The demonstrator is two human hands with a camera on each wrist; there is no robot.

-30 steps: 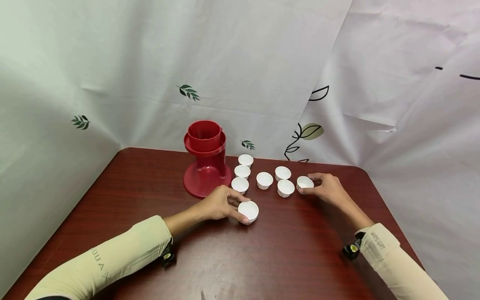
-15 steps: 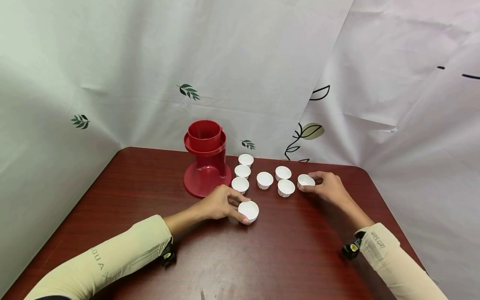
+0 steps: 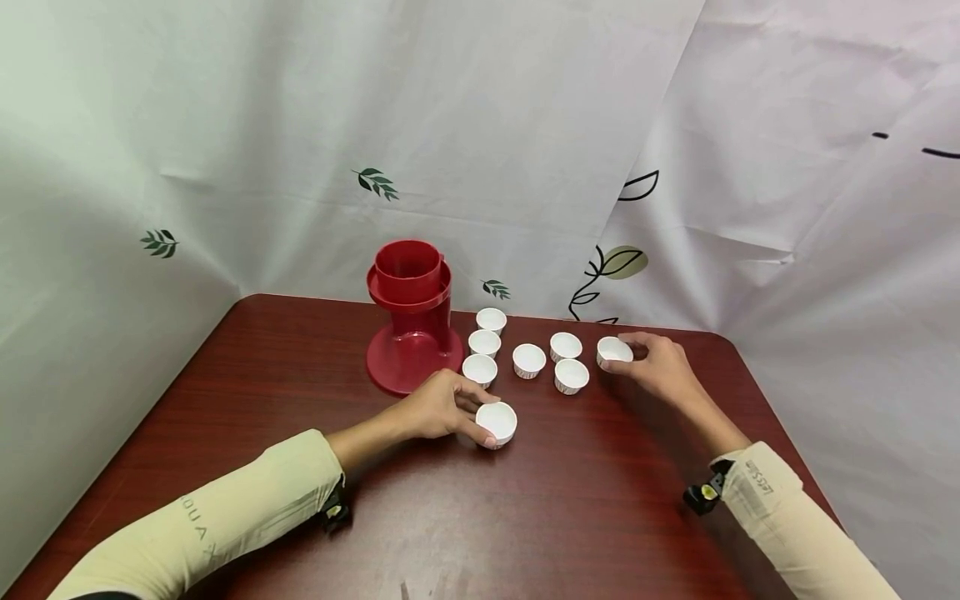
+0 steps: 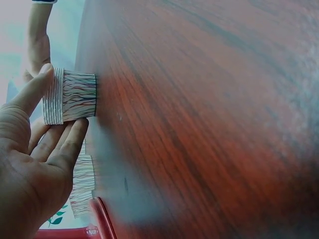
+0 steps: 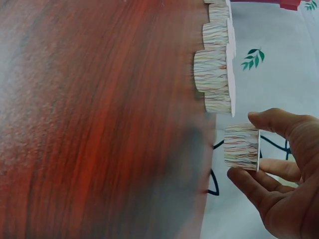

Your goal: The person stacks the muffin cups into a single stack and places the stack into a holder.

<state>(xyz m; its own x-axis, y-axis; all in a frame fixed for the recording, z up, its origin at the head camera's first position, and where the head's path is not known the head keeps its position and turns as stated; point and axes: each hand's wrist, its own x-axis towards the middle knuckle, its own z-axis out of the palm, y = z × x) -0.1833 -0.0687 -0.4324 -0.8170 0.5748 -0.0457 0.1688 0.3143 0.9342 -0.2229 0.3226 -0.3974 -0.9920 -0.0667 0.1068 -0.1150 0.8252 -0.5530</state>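
Note:
My left hand (image 3: 450, 407) pinches a nested stack of white paper cups (image 4: 79, 95) between thumb and fingers. Several rims show one behind another in the left wrist view, and the outer wall has wavy coloured lines. At the back right, my right hand (image 3: 662, 368) grips a single paper cup (image 5: 241, 147) by its sides, its mouth facing up in the head view. Left of that cup, two paper cups stand one behind the other, the nearer cup (image 3: 572, 377) and the farther cup (image 3: 566, 347). A lone cup (image 3: 528, 361) stands left of them.
Three more cups form a column by the red plastic stand (image 3: 408, 358), the nearest being a cup (image 3: 480, 371) at its base. A red cylinder (image 3: 408, 271) sits in the stand's top ring. White patterned cloth (image 3: 525, 150) hangs behind the brown table (image 3: 540, 517).
My right hand has moved its cup slightly away from me and a little to the right. The left hand and its stack have stayed in place.

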